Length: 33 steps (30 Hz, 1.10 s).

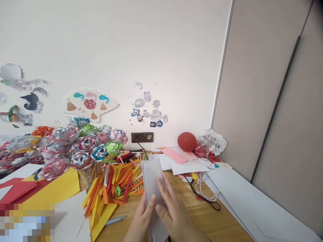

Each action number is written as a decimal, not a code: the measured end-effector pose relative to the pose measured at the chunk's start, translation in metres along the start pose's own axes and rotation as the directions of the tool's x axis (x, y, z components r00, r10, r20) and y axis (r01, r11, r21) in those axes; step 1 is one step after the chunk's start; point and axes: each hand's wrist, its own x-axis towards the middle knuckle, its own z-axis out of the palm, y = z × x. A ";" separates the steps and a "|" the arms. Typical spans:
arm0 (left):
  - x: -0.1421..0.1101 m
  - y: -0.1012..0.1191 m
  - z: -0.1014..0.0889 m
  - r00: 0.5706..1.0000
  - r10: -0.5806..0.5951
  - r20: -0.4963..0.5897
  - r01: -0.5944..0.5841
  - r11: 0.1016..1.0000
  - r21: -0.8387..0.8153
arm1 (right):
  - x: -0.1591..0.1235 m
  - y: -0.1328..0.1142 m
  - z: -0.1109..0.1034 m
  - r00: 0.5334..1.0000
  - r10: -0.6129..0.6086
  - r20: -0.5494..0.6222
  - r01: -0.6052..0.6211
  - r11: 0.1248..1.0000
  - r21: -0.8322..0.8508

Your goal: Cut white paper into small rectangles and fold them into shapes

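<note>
Just right of the heaped paper strips (pixel 121 181), the left hand (pixel 142 215) pinches the layered white paper (pixel 152 171) over the tabletop (pixel 212 228), and its layers could slip askew if the right hand (pixel 174 208), whose grip I can't make out, pressed unevenly.

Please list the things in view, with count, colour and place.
Held paper: count unclear, white, foreground
Paper flowers: many, mixed, left
Paper strips: many, mixed, centre
Sheets: several, mixed, table
Pen: one, blue, table
Balloon: one, red, rear
Bag: one, clear, rear
Bead string: one, white, right
Socket: one, brown, wall
Stickers: many, mixed, wall
Fan: one, white, wall
Table: one, brown, beneath
Cabinet: one, beige, right
Left hand: one, on paper
Right hand: one, on paper
</note>
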 end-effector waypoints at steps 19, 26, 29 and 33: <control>-0.005 -0.007 0.007 0.995 0.053 -0.079 -0.044 0.992 0.122 | 0.013 -0.003 0.008 0.915 0.377 -0.147 -0.128 0.614 0.779; -0.008 -0.008 0.006 0.992 0.117 -0.037 -0.112 0.986 0.122 | 0.013 -0.001 0.007 0.930 0.344 -0.131 -0.092 0.561 0.823; -0.008 -0.005 0.006 0.995 0.094 -0.044 -0.087 0.986 0.145 | 0.012 -0.001 0.001 0.930 0.346 -0.122 -0.095 0.547 0.832; -0.009 -0.001 0.006 0.998 0.024 0.058 -0.031 0.990 0.137 | 0.013 0.001 -0.011 0.887 0.419 -0.195 -0.076 0.549 0.832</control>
